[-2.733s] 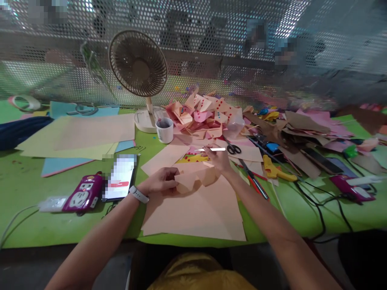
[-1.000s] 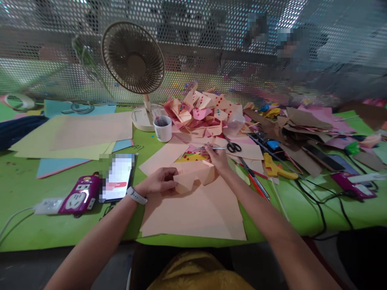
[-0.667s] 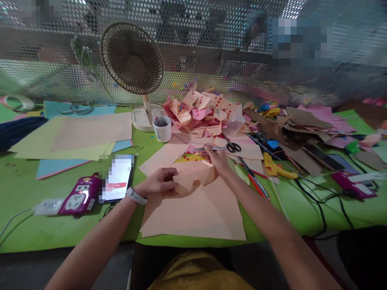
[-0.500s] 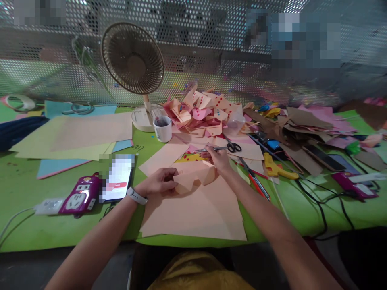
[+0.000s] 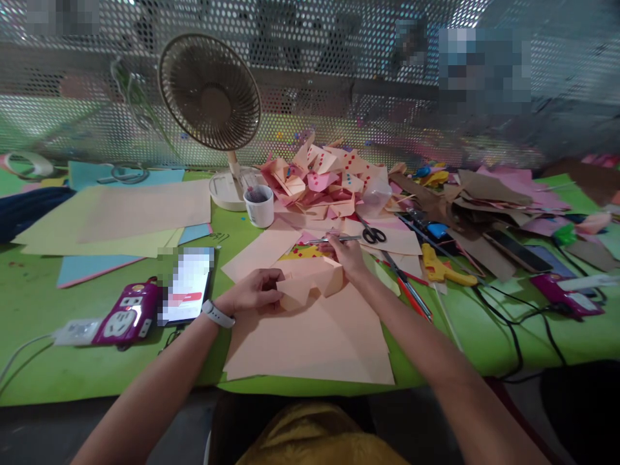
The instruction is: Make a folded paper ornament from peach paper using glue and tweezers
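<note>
My left hand [image 5: 252, 292], with a white band on the wrist, pinches the left end of a folded peach paper piece [image 5: 310, 284] with a notched lower edge. The piece is held over a stack of peach sheets [image 5: 310, 349]. My right hand [image 5: 345, 257] is at its right end, fingers closed around slim silver tweezers [image 5: 317, 241] that point left. Just under the tweezers' tip lies a yellow sheet with red dots [image 5: 305, 252], partly covered by the paper. Black-handled scissors [image 5: 374, 235] rest right of my right hand.
Behind stand a fan [image 5: 210, 93], a white cup [image 5: 259, 206] and a heap of folded papers [image 5: 324, 177]. A phone [image 5: 188, 287] and purple power strip [image 5: 128, 315] lie left. A yellow glue gun [image 5: 443, 268], cables [image 5: 513, 323] and brown scraps [image 5: 484, 194] lie right.
My right hand and the tweezers have shifted slightly left. The folded paper stays in my left hand, nearly unmoved, and the whole view has shifted a little.
</note>
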A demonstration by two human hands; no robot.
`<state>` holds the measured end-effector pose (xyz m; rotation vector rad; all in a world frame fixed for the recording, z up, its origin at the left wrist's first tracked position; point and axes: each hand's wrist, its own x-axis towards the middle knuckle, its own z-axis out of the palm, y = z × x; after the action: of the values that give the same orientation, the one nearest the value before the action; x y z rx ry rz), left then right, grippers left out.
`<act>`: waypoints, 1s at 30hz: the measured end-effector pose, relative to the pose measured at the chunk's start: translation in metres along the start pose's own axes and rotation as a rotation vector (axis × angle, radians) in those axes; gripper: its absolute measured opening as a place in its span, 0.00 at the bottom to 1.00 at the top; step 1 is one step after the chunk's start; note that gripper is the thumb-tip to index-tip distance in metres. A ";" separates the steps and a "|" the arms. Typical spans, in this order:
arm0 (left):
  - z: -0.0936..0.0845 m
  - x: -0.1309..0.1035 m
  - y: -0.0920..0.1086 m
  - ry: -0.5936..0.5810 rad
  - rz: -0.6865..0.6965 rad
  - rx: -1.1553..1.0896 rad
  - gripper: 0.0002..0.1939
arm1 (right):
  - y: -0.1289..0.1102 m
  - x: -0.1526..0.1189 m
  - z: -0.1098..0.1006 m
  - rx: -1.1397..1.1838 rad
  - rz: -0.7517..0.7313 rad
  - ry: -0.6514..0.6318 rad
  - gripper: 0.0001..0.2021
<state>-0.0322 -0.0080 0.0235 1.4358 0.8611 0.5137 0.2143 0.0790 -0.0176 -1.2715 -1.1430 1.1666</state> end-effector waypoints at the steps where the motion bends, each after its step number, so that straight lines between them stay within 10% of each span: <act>1: 0.000 0.000 0.000 0.001 0.004 0.004 0.09 | 0.000 0.000 0.000 0.008 0.001 -0.004 0.12; 17: -0.002 0.000 0.000 0.021 -0.028 -0.081 0.12 | -0.022 -0.005 -0.012 0.145 -0.039 0.037 0.11; 30: -0.005 0.000 -0.005 0.040 -0.035 -0.261 0.10 | -0.051 -0.072 0.019 0.120 0.063 -0.343 0.17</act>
<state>-0.0374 -0.0054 0.0193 1.1738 0.8175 0.6069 0.1896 0.0097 0.0357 -1.0467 -1.2637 1.5189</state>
